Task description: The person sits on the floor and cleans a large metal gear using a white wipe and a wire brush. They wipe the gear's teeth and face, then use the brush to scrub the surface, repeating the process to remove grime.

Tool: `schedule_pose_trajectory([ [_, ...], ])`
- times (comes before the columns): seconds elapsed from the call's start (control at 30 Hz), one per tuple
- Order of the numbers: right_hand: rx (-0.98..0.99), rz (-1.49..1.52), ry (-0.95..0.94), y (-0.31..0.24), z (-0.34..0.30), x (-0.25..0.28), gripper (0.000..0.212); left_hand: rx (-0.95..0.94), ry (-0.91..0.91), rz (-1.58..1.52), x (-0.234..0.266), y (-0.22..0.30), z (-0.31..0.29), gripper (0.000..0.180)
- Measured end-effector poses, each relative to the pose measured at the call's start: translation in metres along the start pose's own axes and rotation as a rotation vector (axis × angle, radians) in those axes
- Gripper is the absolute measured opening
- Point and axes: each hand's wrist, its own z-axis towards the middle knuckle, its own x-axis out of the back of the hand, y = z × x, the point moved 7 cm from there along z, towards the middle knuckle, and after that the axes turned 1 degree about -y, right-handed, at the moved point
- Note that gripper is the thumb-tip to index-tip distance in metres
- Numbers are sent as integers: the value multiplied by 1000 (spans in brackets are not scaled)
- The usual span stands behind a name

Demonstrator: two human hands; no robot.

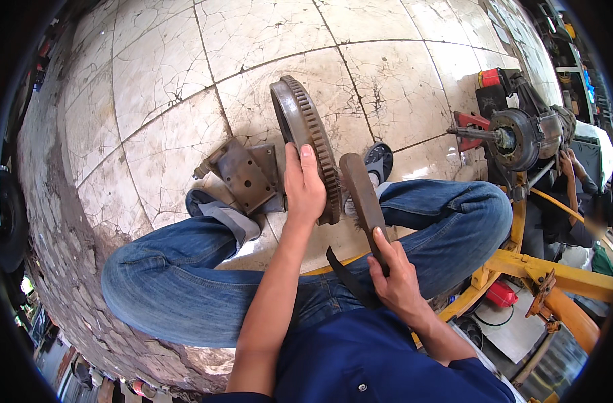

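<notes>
My left hand (305,187) grips the near side of a heavy toothed flywheel (312,127), which stands on edge between my knees. Its ring of gear teeth faces right, and its smooth face is turned left. In my right hand (397,274) is a thick, flat brown bar (361,191), held at its lower end and pointing up and away. The bar's far end comes close to the flywheel's toothed rim; whether they touch I cannot tell. Left of the flywheel, a brown metal block with drilled holes (242,178) sits on the floor by my left foot.
Cracked pale tiles (165,74) cover the floor. On the right stand a wheel hub and axle assembly (514,140), a red stand (471,126) and a yellow metal frame (555,269). Another person's arms (572,171) reach toward the axle. A dark strap (350,275) crosses my lap.
</notes>
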Motion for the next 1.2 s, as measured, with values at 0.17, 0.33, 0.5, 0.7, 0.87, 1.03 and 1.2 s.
schedule_pose_trajectory([
  [0.17, 17, -7, 25, 0, 1, 0, 63, -87, 7, -56, -2, 5, 6, 52],
  [0.33, 66, -19, 37, -14, 23, 4, 63, -86, 115, 56, 0, -12, 3, 61],
  [0.5, 95, -30, 14, -24, 42, 7, 63, 91, -35, 27, -2, 3, 3, 69],
  [0.7, 145, 4, 58, -36, 67, 8, 62, 40, -51, 4, 0, 3, 9, 64],
  [0.87, 166, -76, 91, -51, 104, 10, 61, -23, -59, -16, -5, -11, 6, 66],
  [1.03, 189, -102, 102, -60, 131, 12, 57, -58, -49, -17, -6, -19, 8, 65],
  [1.2, 164, -158, 77, -69, 171, 6, 54, -29, -90, -82, -7, -3, 9, 49],
])
